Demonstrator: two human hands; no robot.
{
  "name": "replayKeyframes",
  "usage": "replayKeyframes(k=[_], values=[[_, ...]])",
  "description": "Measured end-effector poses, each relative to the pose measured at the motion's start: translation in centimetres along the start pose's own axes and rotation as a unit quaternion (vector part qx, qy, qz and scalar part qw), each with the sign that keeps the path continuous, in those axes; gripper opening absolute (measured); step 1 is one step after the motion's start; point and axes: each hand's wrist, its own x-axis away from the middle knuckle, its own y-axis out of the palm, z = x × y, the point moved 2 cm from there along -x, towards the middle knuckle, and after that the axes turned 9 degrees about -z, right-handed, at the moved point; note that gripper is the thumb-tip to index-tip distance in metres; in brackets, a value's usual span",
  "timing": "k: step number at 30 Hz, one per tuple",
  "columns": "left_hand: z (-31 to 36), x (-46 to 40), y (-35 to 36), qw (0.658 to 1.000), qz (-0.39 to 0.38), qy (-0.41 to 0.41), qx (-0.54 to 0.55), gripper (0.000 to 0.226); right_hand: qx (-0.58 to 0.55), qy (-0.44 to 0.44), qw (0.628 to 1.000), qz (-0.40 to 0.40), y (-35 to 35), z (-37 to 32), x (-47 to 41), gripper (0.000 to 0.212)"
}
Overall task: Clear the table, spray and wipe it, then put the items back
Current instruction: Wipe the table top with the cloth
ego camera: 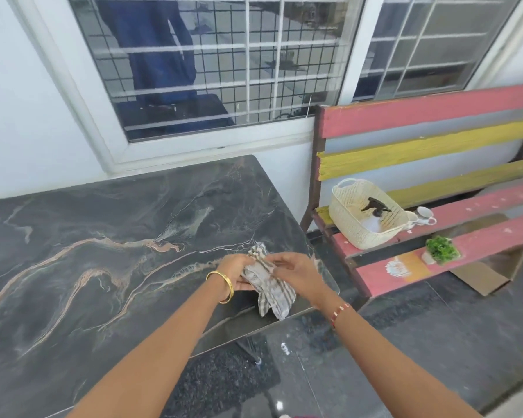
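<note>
Holding a striped cloth (264, 280) in both hands, you stand at the near right corner of a dark marble desk (103, 236). Your left hand (234, 273) grips the cloth from the left, fingers curled round it. Your right hand (296, 274) pinches it from the right. The cloth is bunched, its loose end hanging down over the desk edge.

Well apart on your right stands a painted bench (480, 236). On it sit a white basket (363, 218) with a spray bottle (375, 211) inside, a white cup (424, 214) just beside the basket, and a small green plant (441, 250) nearer you.

Nothing else lies on the desk, so clearing looks done. You seem to be readying the cloth for wiping. Next, likely fold it into a pad and press it flat onto the marble.
</note>
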Motion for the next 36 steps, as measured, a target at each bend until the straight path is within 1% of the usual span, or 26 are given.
replayKeyframes(k=[2, 3, 5, 7, 9, 10, 12, 13, 15, 17, 19, 21, 22, 23, 26, 27, 30, 31, 34, 35, 36], values=[[0.5, -1.3, 2.0, 1.0, -0.025, 0.005, 0.011, 0.008, -0.029, 0.021, 0.998, 0.054, -3.0, 1.0, 0.5, 0.038], [0.7, -1.7, 2.7, 0.999, -0.038, 0.011, 0.013, 0.01, -0.028, 0.039, 0.997, 0.067, -4.1, 1.4, 0.6, 0.043], [1.3, -2.4, 5.0, 0.997, -0.069, 0.017, 0.029, 0.014, -0.036, 0.085, 0.993, 0.068, -6.7, 3.1, 1.2, 0.052], [1.7, -3.2, 6.8, 0.993, -0.096, 0.021, 0.069, 0.017, -0.057, 0.117, 0.99, 0.049, -8.2, 4.6, 1.6, 0.053], [2.1, -3.9, 8.4, 0.989, -0.112, 0.021, 0.091, 0.018, -0.076, 0.128, 0.988, 0.052, -9.5, 5.7, 2.0, 0.048], [2.2, -4.5, 9.5, 0.988, -0.119, 0.017, 0.096, 0.018, -0.075, 0.126, 0.987, 0.064, -10.5, 6.0, 2.4, 0.04], [2.3, -5.4, 11.1, 0.987, -0.123, 0.009, 0.1, 0.019, -0.058, 0.123, 0.987, 0.091, -12.2, 6.1, 2.9, 0.016], [2.4, -5.7, 11.6, 0.987, -0.127, 0.005, 0.096, 0.018, -0.055, 0.123, 0.986, 0.103, -13.0, 6.2, 2.8, 0.023], [2.7, -6.6, 13.3, 0.988, -0.144, -0.003, 0.052, 0.021, -0.046, 0.118, 0.983, 0.132, -14.7, 6.5, 3.0, 0.039], [3.2, -7.5, 14.6, 0.989, -0.148, 0.0, -0.012, 0.032, -0.031, 0.111, 0.984, 0.135, -16.0, 6.7, 3.0, 0.045], [3.6, -8.6, 16.0, 0.989, -0.138, 0.011, -0.053, 0.043, -0.03, 0.111, 0.984, 0.138, -17.4, 7.4, 2.9, 0.044], [4.1, -10.5, 17.7, 0.991, -0.124, 0.018, -0.049, 0.06, -0.033, 0.108, 0.982, 0.153, -19.1, 8.4, 2.9, 0.036], [4.3, -11.4, 18.5, 0.992, -0.113, 0.023, -0.043, 0.064, -0.039, 0.107, 0.98, 0.163, -19.9, 8.9, 2.7, 0.03], [4.7, -12.4, 19.5, 0.994, -0.104, 0.025, -0.037, 0.062, -0.052, 0.111, 0.977, 0.174, -20.9, 9.7, 2.5, 0.026], [5.5, -15.5, 22.3, 0.995, -0.098, 0.03, -0.003, 0.04, -0.115, 0.119, 0.965, 0.205, -23.9, 12.3, 1.4, 0.012], [5.8, -16.6, 23.3, 0.994, -0.101, 0.027, 0.009, 0.035, -0.146, 0.123, 0.959, 0.212, -25.1, 13.0, 1.1, 0.009], [7.1, -20.3, 26.7, 0.992, -0.115, 0.016, 0.039, 0.012, -0.254, 0.147, 0.929, 0.227, -29.3, 15.2, -0.5, 0.012], [7.5, -21.1, 27.5, 0.992, -0.116, 0.016, 0.044, 0.009, -0.283, 0.157, 0.919, 0.223, -30.1, 15.8, -0.9, 0.016], [8.9, -23.6, 30.5, 0.992, -0.11, 0.015, 0.056, 0.008, -0.342, 0.204, 0.893, 0.21, -33.0, 18.0, -2.5, 0.049], [9.3, -24.7, 31.4, 0.992, -0.11, 0.016, 0.058, 0.011, -0.362, 0.208, 0.884, 0.209, -33.8, 18.5, -3.0, 0.048], [9.8, -25.7, 32.2, 0.992, -0.111, 0.011, 0.056, 0.017, -0.391, 0.206, 0.871, 0.216, -34.8, 18.6, -3.6, 0.035]])
